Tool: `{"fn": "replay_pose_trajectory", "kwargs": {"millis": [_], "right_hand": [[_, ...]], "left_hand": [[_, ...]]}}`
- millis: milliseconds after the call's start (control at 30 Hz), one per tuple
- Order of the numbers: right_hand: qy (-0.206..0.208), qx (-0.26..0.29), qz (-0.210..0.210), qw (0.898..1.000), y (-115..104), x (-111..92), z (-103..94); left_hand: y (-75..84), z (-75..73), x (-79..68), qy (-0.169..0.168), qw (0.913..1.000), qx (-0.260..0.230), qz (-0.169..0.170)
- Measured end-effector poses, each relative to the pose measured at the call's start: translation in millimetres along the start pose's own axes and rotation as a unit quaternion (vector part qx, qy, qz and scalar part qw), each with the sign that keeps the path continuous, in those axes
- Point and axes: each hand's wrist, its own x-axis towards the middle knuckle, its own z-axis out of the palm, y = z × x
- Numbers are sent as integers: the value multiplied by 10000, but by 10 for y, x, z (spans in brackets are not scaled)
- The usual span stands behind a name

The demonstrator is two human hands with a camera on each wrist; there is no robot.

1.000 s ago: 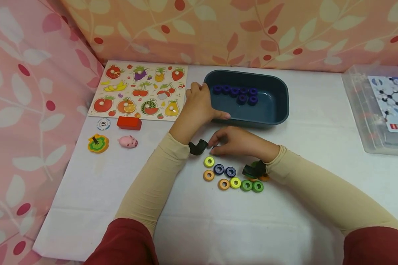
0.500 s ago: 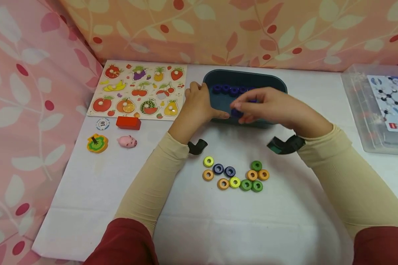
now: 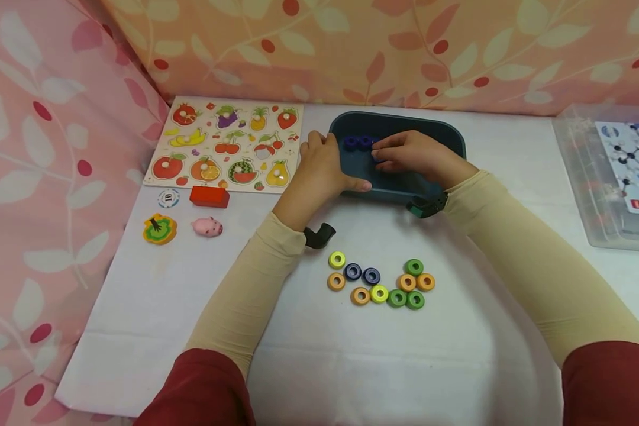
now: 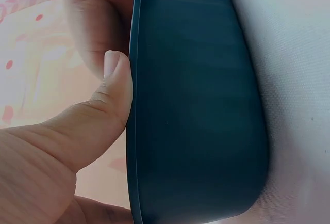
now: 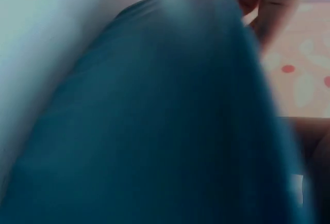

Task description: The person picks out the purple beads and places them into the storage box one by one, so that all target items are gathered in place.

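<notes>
A dark teal plastic tub (image 3: 447, 133) stands at the back of the table. My left hand (image 3: 322, 168) holds it at the left end, thumb along the front rim and the other fingers over the left side. In the left wrist view the thumb (image 4: 111, 87) presses the tub's rim. My right hand (image 3: 418, 155) reaches into the tub, its fingertips pinching a purple ring (image 3: 376, 158), mostly hidden by the fingers. Two more purple rings (image 3: 350, 143) show to the left of those fingertips; the right hand covers others. The right wrist view is mostly the tub's blurred wall (image 5: 144, 115).
Yellow, orange, green and dark blue rings (image 3: 371, 276) lie in front of the tub. At the left are a fruit puzzle board (image 3: 218, 145), a red block (image 3: 209, 196), a toy pig (image 3: 207, 226), a tree piece (image 3: 160, 229) and a chip (image 3: 168, 198). A clear case (image 3: 596, 177) stands right.
From near the loose rings, my right hand has carried a purple ring over the tub's front rim and down inside, beside the other purple rings. My left hand stays on the tub.
</notes>
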Motion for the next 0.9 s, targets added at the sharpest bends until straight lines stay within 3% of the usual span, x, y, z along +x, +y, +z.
{"fn": "replay_pose_trajectory", "kwargs": {"millis": [133,233,367,467,600,767,900], "right_hand": [[65,-242,-39,9997,32,19,20],[339,-299,-135,9989,54,-19,28],[873,-399,-270,9950,52,-220,39],[932,-526,-444,9933,39,-462,99],[329,-1020,-853,9906,71,-760,299],[-805,-2006,-1182,9692,231,-946,671],[-1009,-2296,-1368,9583,382,-968,914]], "left_hand": [[15,-5,0,-2,10000,6,4],[18,-2,3,-15,10000,34,22],[15,5,0,7,10000,34,42],[10,6,-5,12,10000,-48,59],[6,-5,-6,35,10000,-58,70],[4,-9,4,60,10000,-11,46],[-1,2,5,40,10000,-12,22]]}}
